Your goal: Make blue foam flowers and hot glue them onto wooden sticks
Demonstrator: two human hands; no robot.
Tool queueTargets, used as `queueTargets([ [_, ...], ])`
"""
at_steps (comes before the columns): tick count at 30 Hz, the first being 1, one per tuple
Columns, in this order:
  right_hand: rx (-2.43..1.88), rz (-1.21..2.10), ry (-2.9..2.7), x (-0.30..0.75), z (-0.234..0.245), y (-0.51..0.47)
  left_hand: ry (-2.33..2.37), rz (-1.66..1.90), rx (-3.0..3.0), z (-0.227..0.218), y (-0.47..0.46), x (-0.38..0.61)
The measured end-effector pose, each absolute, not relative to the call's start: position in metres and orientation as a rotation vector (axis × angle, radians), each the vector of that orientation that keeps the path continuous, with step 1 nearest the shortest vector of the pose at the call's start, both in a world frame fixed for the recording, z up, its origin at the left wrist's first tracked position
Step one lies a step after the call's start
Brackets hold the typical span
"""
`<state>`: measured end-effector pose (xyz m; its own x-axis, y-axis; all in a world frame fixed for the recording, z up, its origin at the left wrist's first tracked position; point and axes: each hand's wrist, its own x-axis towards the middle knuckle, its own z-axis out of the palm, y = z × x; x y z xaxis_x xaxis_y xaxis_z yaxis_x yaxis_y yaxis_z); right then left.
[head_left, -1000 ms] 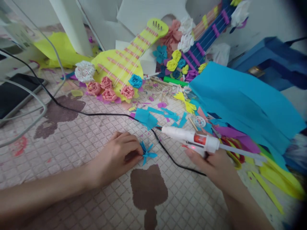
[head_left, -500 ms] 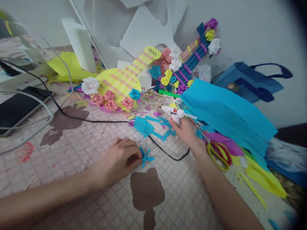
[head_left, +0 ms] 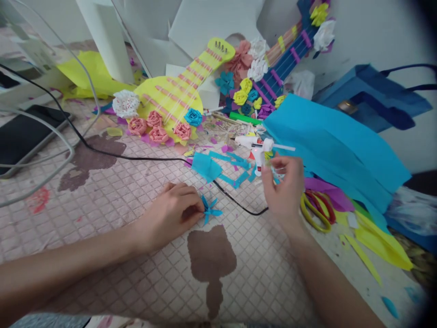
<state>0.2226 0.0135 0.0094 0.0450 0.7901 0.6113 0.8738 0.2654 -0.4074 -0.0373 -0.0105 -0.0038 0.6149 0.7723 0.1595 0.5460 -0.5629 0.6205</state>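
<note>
My left hand rests on the pink quilted cloth and pinches a small blue paper flower at its fingertips. My right hand hovers with fingers curved and apart just right of a white hot glue gun. The gun stands on the cloth with its red light on, nozzle pointing left. The hand does not grip it. The gun's black cord runs left across the cloth.
A yellow paper guitar with pink roses lies behind, a blue guitar with flowers leans beside it. A large blue paper sheet, yellow-handled scissors, blue scraps, a dark tablet and a blue bag surround the hands.
My right hand carried the glue gun away from the flower to the back right, stood it on the cloth and let go. My left hand kept pinching the blue flower.
</note>
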Motion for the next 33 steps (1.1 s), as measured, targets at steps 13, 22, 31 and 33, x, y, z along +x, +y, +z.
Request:
queueTargets([
  [13, -1.247, 0.609, -2.138, 0.162, 0.007, -0.033, 1.038, 0.586, 2.293, -0.004, -0.012, -0.037],
  [22, -1.263, 0.565, -2.166, 0.161, 0.003, -0.038, 1.050, 0.570, 2.307, -0.003, -0.011, -0.036],
  [31, -1.264, 0.575, -2.169, 0.160, 0.002, -0.038, 1.051, 0.558, 2.306, -0.002, -0.012, -0.035],
  [33, -1.262, 0.576, -2.171, 0.160, 0.002, -0.038, 1.052, 0.553, 2.312, -0.002, -0.012, -0.035],
])
